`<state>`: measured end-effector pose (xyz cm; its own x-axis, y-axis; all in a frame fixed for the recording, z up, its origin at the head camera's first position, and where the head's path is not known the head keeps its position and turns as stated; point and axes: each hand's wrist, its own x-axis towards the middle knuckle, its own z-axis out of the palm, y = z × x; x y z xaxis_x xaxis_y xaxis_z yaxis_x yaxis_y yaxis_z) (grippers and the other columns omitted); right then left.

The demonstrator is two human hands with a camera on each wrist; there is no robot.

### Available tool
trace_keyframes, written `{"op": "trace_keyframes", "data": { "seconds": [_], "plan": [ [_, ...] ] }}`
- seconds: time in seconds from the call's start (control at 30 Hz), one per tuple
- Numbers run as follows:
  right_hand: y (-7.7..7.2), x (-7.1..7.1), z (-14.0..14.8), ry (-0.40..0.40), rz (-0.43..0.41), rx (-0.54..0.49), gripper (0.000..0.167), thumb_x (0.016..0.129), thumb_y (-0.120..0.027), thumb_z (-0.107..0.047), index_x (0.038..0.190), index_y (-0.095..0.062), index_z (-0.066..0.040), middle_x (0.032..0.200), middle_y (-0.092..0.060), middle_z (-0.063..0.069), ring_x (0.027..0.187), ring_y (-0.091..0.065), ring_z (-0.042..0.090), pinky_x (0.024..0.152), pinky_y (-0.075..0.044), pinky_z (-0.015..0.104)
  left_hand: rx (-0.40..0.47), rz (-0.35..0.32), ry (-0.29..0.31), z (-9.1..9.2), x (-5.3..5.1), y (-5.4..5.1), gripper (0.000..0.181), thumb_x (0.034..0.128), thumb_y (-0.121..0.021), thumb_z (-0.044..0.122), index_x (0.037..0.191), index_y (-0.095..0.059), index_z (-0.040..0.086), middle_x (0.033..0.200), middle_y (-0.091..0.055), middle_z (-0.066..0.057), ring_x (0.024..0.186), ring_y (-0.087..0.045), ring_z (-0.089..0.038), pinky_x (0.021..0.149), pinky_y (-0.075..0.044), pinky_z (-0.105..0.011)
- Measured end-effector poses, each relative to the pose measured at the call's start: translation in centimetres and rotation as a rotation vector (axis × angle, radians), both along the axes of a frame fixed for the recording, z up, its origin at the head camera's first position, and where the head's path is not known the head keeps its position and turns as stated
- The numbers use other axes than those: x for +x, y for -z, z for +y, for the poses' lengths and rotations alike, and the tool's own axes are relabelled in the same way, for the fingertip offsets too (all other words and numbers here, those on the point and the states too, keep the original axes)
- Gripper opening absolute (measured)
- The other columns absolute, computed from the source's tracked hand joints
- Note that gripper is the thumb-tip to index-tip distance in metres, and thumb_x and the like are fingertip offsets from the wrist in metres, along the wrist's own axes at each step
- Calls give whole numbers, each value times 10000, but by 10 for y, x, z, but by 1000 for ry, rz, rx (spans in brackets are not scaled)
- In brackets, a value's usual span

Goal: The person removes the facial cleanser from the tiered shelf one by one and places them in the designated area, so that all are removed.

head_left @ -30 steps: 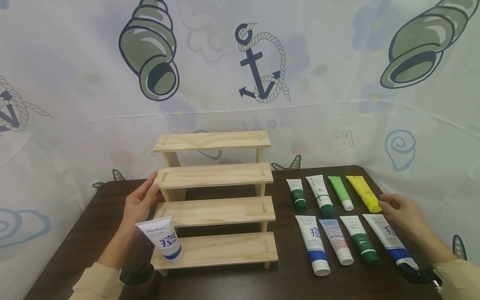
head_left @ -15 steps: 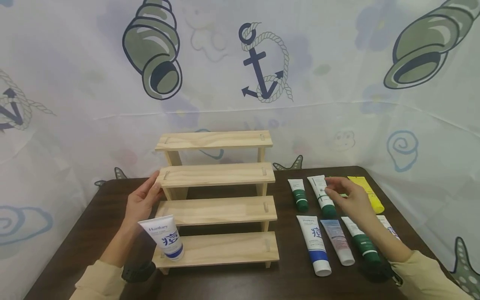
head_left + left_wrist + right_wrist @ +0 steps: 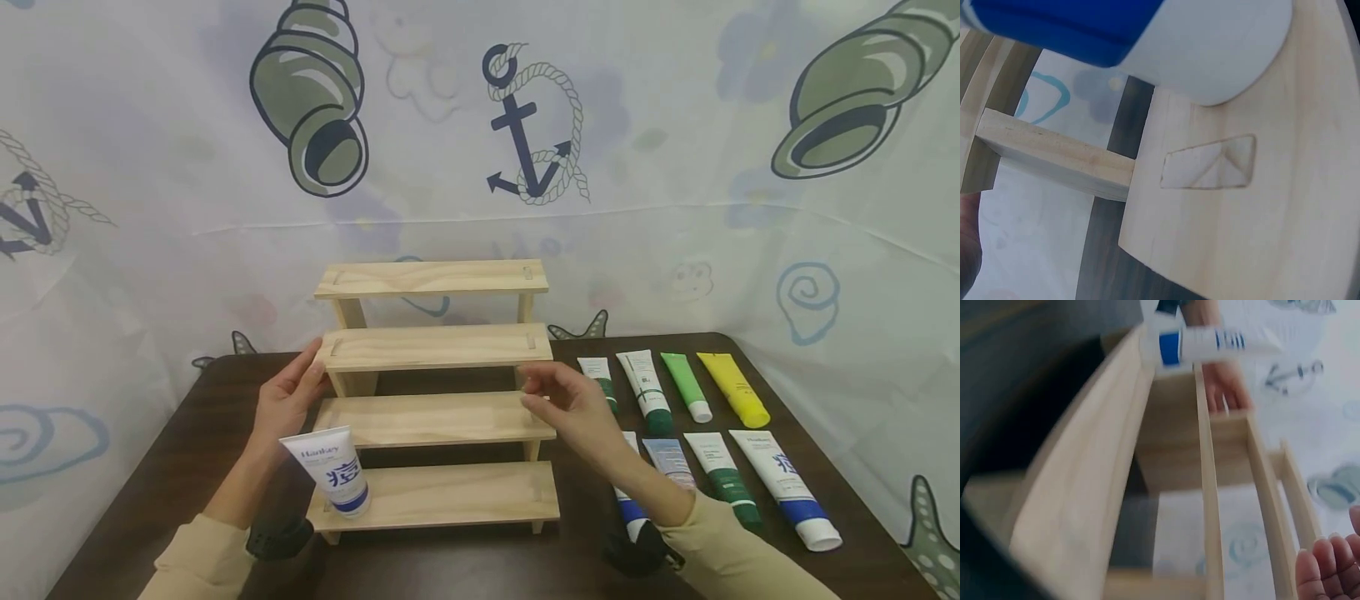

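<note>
A four-tier wooden display stand (image 3: 442,421) stands on the dark table. My left hand (image 3: 285,404) is at its left side, fairly straight fingers touching the left end of the second tier from the top. On the left end of the lowest tier a white tube with a blue band (image 3: 333,471) stands on its cap, also seen from close up as a white tube (image 3: 1210,50) in the left wrist view. My right hand (image 3: 573,408) is by the stand's right end, fingers loosely bent with nothing between them; whether it touches the wood I cannot tell.
Two rows of tubes lie right of the stand: a yellow tube (image 3: 733,390), a light green tube (image 3: 686,386), a white tube with blue band (image 3: 787,487) and several others. My right forearm covers part of the front row. A patterned cloth (image 3: 660,275) hangs behind the table.
My right hand has moved left from beside the yellow tube, across the tubes, to the stand's right end. The left hand stays at the stand, and the tubes lie as before.
</note>
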<state>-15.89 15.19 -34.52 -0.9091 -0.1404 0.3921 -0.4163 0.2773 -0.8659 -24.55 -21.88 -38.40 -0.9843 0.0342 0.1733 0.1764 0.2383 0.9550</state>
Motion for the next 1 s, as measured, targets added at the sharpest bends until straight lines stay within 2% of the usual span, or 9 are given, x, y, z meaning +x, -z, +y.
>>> {"op": "trace_keyframes", "data": {
  "seconds": [0.17,0.3,0.43,0.53,0.67,0.87,1.0],
  "plan": [
    [3,-1,-41,-128,-28,-94,314,851,-667,-23,1159,-611,2,961,-629,192,879,-604,115,743,-560,238,10,0,9,-1,0,2,546,947,-519,394,1448,-373,232,1483,-386,-55,1164,-546,-19,924,-443,-180],
    [5,0,-68,-225,-56,-153,314,856,-658,-16,1166,-607,-13,992,-611,231,901,-604,109,774,-566,265,-10,-1,3,0,0,2,543,948,-511,408,1448,-371,248,1486,-384,-41,1201,-536,-67,953,-430,-255],
    [7,0,-93,-299,-51,-190,333,846,-665,-3,1172,-597,3,986,-604,234,912,-609,127,791,-571,331,54,6,9,-1,0,2,547,942,-537,374,1442,-386,213,1480,-387,-48,1145,-559,-12,941,-434,-238],
    [7,0,-111,-336,-48,-203,355,835,-677,-1,1180,-591,13,984,-606,220,924,-614,165,795,-572,337,115,14,21,-1,-1,2,548,936,-561,342,1435,-400,181,1469,-402,-54,1077,-575,40,905,-450,-167],
    [12,0,-130,-366,-56,-224,375,827,-688,-1,1189,-589,8,1015,-604,222,951,-613,207,814,-564,286,134,18,20,-1,0,2,548,932,-570,335,1429,-408,174,1459,-416,-51,1035,-585,60,874,-462,-123],
    [18,2,-150,-413,-62,-272,405,818,-684,33,1205,-569,1,1050,-587,232,995,-598,272,859,-551,300,143,15,17,-1,-1,3,543,931,-570,340,1426,-416,178,1445,-435,-48,1015,-598,57,893,-457,-157],
    [18,3,-158,-426,-59,-291,414,816,-676,54,1210,-556,15,1054,-585,237,995,-597,253,873,-544,288,151,28,20,-2,-2,4,536,933,-569,332,1423,-420,176,1439,-444,-43,1021,-598,51,901,-453,-183]
  ]
}}
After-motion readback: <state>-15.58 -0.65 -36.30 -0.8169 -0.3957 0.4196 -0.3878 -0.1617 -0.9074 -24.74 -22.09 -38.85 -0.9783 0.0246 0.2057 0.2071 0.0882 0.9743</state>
